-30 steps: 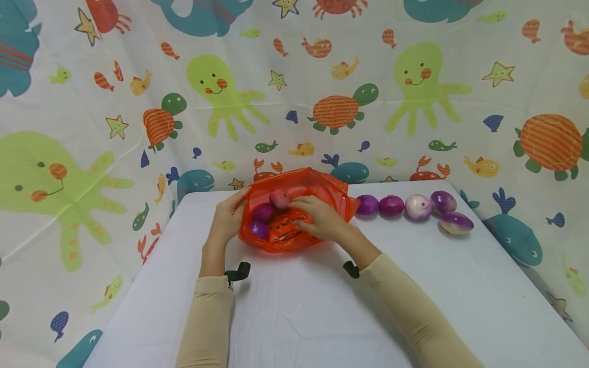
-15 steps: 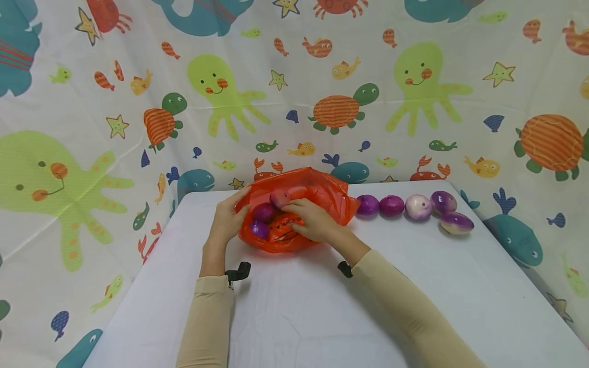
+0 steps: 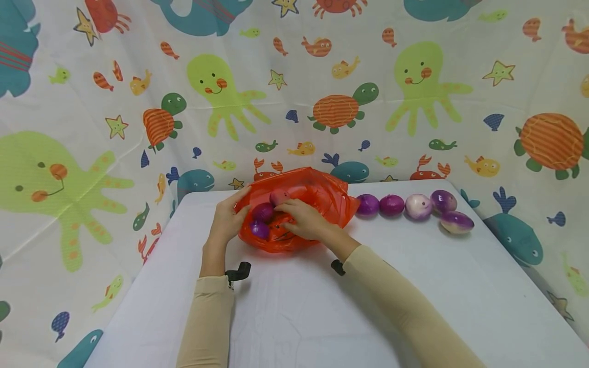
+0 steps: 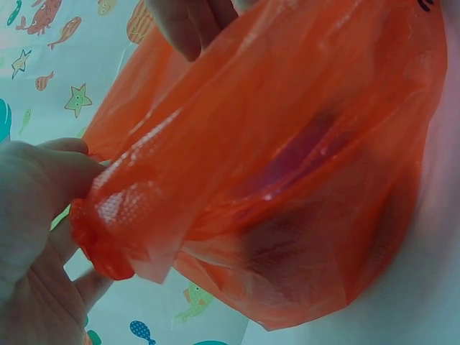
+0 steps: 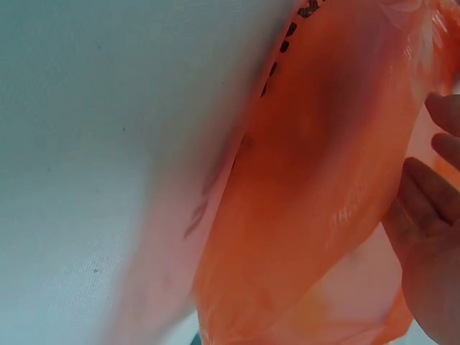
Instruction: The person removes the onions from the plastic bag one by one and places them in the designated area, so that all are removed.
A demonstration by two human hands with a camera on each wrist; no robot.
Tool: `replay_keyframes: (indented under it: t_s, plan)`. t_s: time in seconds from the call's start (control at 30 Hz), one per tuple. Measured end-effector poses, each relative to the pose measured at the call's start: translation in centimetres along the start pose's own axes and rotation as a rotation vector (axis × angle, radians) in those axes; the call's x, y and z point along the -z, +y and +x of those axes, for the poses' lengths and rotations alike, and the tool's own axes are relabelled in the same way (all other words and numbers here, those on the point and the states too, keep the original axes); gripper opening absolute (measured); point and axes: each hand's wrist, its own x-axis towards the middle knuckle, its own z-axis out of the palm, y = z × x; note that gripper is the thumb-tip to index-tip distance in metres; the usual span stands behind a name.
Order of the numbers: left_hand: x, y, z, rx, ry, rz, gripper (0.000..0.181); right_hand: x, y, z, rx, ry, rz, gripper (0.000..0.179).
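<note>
The left hand (image 3: 225, 217) pinches the red translucent plastic bag (image 3: 301, 178) at its left; the right hand (image 3: 301, 220), loosely spread, is in its mouth. Between them, inside, three round glossy purple onions (image 3: 263, 212) line toward its near left side; the right hand is nearer the farthest, though touching I cannot tell.

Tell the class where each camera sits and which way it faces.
Head: on the head, facing forward and down at the red bag; left hand, right hand and sleeves show.
Left wrist: worn there, facing bag and patterned backdrop; left hand grips bag, more fingers at top.
Right wrist: worn there, facing bag and white tabletop; right hand at right edge.
Head and left wrist share bag and backdrop.
</note>
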Motion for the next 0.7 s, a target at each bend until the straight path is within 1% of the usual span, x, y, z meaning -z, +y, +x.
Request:
replay_keyframes:
  t_s: [0.2, 0.4, 0.7]
  plan:
    - [0.1, 0.2, -0.1, 0.004, 0.002, -0.013, 0.060, -0.5, -0.5, 0.8, 0.024, -0.010, -0.029, 0.052]
    - [0.2, 0.2, -0.1, 0.005, -0.002, -0.015, 0.060, -0.9, -0.9, 1.7, 0.065, -0.006, -0.012, 0.051]
    - [0.5, 0.0, -0.1, 0.007, -0.001, -0.008, 0.061, -1.4, -1.6, 2.4, 0.029, -0.072, -0.008, 0.053]
